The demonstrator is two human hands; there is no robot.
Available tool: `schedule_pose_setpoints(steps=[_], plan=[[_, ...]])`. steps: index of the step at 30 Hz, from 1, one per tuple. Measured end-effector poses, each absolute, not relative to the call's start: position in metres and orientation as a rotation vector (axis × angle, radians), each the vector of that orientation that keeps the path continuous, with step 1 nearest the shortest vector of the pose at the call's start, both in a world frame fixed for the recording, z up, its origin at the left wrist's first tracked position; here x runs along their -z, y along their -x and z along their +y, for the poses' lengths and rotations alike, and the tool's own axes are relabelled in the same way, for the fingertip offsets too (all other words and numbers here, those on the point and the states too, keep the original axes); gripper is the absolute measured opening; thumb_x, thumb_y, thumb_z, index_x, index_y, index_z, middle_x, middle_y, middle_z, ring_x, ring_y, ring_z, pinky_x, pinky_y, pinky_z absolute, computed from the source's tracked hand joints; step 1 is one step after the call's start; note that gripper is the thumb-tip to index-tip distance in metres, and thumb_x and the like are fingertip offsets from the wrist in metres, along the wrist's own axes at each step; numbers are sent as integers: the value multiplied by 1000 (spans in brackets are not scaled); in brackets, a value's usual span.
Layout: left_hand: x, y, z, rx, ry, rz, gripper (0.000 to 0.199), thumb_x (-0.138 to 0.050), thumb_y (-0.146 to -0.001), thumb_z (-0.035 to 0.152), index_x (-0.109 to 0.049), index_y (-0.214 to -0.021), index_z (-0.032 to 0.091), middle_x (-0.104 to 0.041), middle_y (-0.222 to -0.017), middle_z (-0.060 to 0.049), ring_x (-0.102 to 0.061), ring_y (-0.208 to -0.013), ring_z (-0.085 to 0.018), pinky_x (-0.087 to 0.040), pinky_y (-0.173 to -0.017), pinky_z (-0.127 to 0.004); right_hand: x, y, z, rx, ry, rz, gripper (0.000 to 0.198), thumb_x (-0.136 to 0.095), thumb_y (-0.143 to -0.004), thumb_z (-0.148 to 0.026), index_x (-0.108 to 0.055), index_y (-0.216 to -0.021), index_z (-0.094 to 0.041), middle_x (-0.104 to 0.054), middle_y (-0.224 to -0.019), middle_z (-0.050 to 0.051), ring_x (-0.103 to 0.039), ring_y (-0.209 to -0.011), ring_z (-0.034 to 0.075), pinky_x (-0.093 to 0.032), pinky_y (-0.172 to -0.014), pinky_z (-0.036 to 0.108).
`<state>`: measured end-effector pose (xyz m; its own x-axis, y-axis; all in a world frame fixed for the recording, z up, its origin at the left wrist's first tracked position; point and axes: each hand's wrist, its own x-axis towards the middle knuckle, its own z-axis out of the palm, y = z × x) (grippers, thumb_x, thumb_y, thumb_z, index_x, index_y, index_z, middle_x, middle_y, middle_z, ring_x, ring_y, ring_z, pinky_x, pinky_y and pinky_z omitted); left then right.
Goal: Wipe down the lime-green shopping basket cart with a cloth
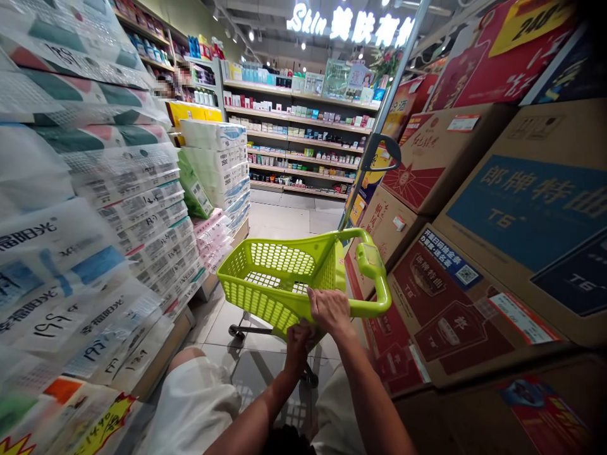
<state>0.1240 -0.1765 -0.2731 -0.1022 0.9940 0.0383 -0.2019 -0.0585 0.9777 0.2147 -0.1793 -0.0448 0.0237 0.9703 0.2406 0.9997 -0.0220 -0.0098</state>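
Observation:
A lime-green plastic shopping cart [265, 300] stands side-on in front of me, its handle end to the right. My right hand [331, 309] is closed over the top rim of the basket, close to where the handle begins. Lower down, my left hand [300, 338] is closed at the basket's lower corner, just below the right hand. The undersides of its fingers are partly hidden, but it appears to grip the cart. Through the lattice walls the floor shows. A grey metal pole [396, 79] with a dark grip [383, 153] rises behind the cart.
Packs of tissue paper [137, 183] are stacked high on the left. Cardboard cartons [417, 297] form a wall close on the right. Shelves of small boxes [298, 118] stand across the tiled aisle [277, 212]. People are partly visible at the back left.

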Motion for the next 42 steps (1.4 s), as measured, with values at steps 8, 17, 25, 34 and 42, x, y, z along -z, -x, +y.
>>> schedule_pose_setpoints(steps=[8, 17, 25, 34, 42], plan=[[256, -93, -125, -1657, -1417, 1340, 16, -66, -79, 21, -70, -94, 19, -55, -106, -9, -59, -104, -24, -53, -100, -49, 47, -225, -184, 256, 2061, -2113, 54, -31, -112, -39, -74, -86, -19, -78, -86, 9, -70, -77, 19, -31, -73, 33], [212, -42, -91, -1981, -1326, 1889, 43, -50, -83, 6, -61, -124, 14, -51, -118, -16, -53, -113, -29, -47, -108, -52, 65, -238, -183, 383, 1905, -2135, 51, -35, -111, -36, -72, -80, -20, -76, -80, 8, -65, -71, 19, -30, -75, 35], [191, -6, -88, -1741, -1641, 1854, 44, -53, -77, 3, -71, -114, 16, -49, -114, -13, -54, -110, -30, -47, -106, -52, 72, -276, -190, 486, 1760, -2186, 51, -34, -110, -33, -71, -78, -21, -75, -77, 6, -64, -72, 19, -30, -79, 36], [154, -13, -117, -1267, -2204, 1722, 47, -57, -87, 10, -76, -123, 32, -56, -121, -11, -55, -111, -30, -44, -99, -46, 113, -199, -174, 258, 1688, -2056, 44, -29, -110, -29, -67, -90, -23, -75, -88, 4, -63, -82, 20, -30, -102, 37], [198, 36, -91, -1794, -1277, 2093, 38, -59, -83, 14, -64, -121, 14, -52, -114, -15, -53, -113, -32, -45, -105, -51, 129, -212, -170, 101, 1568, -2068, 43, -25, -110, -29, -59, -85, -25, -70, -86, 1, -59, -92, 20, -18, -115, 42]])
